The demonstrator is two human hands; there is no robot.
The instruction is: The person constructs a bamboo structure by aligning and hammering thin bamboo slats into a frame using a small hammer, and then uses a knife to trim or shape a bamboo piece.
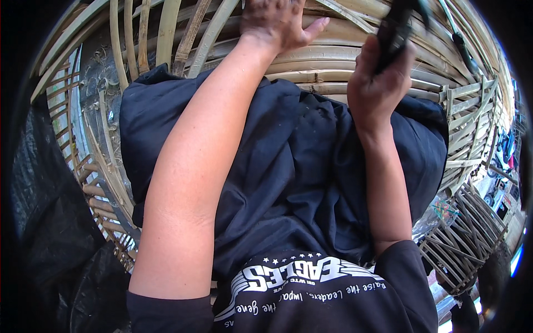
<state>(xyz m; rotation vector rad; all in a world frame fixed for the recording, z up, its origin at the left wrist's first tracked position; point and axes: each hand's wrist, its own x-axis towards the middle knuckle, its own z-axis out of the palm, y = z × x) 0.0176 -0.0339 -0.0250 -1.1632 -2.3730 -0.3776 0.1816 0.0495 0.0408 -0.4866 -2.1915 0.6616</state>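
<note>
My left hand [273, 23] reaches to the top edge of the view and lies over the woven bamboo strips [311, 58]. Its thumb sticks out to the right, apart from the palm; the fingertips run out of the picture. My right hand [382, 83] is closed around a black hand tool [397, 36], raised above the strips on the right. Motion blurs the tool's upper end, so its exact kind does not show. Dark cloth [311, 144] covers my lap between the forearms and the bamboo.
Upright bamboo strips [166, 36] stand at the upper left. Crossed split-bamboo work [469, 119] lies to the right, with a slatted basket-like frame [463, 238] below it. A slim dark tool with a green part [461, 44] rests at the upper right. Black sheeting [50, 222] hangs at the left.
</note>
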